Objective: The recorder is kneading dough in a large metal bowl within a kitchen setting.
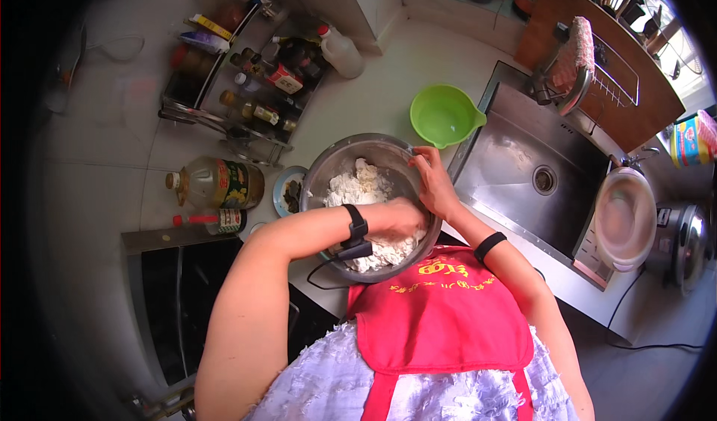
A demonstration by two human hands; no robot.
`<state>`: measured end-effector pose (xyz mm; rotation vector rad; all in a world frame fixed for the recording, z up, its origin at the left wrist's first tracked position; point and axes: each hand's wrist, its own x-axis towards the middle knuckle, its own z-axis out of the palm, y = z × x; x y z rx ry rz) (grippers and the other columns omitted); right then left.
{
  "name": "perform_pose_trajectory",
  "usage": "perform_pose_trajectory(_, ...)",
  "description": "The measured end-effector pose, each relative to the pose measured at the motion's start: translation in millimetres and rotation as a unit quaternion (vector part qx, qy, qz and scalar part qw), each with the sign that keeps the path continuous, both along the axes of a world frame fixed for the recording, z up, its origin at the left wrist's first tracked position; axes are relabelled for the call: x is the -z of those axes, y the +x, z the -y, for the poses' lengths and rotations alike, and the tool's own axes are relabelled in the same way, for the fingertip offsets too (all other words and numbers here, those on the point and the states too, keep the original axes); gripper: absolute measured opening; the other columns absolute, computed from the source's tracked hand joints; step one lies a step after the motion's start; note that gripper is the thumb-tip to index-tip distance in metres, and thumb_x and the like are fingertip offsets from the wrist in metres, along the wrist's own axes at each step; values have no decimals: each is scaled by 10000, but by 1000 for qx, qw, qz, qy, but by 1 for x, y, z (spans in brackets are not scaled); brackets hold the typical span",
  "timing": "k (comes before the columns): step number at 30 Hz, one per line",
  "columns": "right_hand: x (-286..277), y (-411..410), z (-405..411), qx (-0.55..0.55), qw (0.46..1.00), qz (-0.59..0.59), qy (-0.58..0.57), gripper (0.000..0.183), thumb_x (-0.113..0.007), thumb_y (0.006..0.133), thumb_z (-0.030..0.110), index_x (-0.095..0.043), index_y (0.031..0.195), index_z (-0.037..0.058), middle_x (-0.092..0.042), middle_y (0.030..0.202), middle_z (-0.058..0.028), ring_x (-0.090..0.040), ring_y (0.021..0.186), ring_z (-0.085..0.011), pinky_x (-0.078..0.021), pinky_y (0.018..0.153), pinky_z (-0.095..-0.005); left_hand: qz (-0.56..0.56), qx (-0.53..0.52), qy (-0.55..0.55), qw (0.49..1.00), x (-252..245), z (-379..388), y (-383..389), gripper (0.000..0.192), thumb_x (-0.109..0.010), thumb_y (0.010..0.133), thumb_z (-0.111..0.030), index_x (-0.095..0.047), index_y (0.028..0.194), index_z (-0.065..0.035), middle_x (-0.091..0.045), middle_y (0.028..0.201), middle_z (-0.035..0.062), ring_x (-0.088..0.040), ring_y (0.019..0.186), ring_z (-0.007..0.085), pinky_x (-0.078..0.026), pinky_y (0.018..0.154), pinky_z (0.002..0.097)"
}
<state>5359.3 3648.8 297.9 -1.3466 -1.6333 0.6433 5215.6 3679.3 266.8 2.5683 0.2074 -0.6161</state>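
A wide metal mixing bowl [317, 183] stands on the counter against the red apron I wear, with crumbly white flour dough [358, 188] inside. The dough is clumped and partly yellowish at the far side. My left hand [402, 217] reaches across the bowl and presses into the dough near its right wall. Its fingers are largely hidden there. With my right hand [435, 183] I hold the bowl's right rim, fingers bent over the edge. Both wrists carry black bands, and a small device with a cable hangs at the left one.
A green plastic bowl [445, 115] sits beyond, beside the steel sink [521, 169]. Left are a small plate [280, 194], a large oil bottle [224, 183], a red-capped bottle [215, 221] and a pull-out rack of bottles [263, 85]. A pale basin [624, 219] lies right of the sink.
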Motion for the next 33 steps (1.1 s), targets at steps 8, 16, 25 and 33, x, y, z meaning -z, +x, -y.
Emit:
perform_pose_trajectory(8,-7,-1,-9,23,998,-55,-3,323,-510,757,-88,-485,1060,19,-416,1211,-206,-446,1125,-423,-417,934,-437,-82,-366,168,912,-44,-105,-37,271,-494,865,-280,-687,1024,-176,-669,981,151,-645,913,329,-504,804,453)
perform_pose_trajectory(16,21,-29,11,133,979,-65,-141,340,-421,966,235,-553,1209,38,-609,1127,-208,-565,1044,-396,-451,872,-411,153,-103,19,983,-14,12,-23,130,-616,650,-166,-618,621,-39,-623,674,172,-612,645,372,-486,602,453)
perform_pose_trajectory(25,20,-49,16,94,964,-206,-136,345,-465,962,245,-575,1185,5,-625,1119,-210,-603,1050,-316,-442,891,-348,94,-97,-2,991,-45,-57,-42,159,-579,695,-212,-682,756,-106,-649,763,148,-621,736,358,-488,639,442)
perform_pose_trajectory(33,9,-19,18,116,979,-96,-134,352,-432,967,241,-537,1224,24,-600,1105,-238,-565,1027,-412,-455,860,-413,193,-610,-17,769,-52,-84,-123,239,-518,821,-145,-661,951,-6,-658,864,216,-639,801,365,-487,712,406)
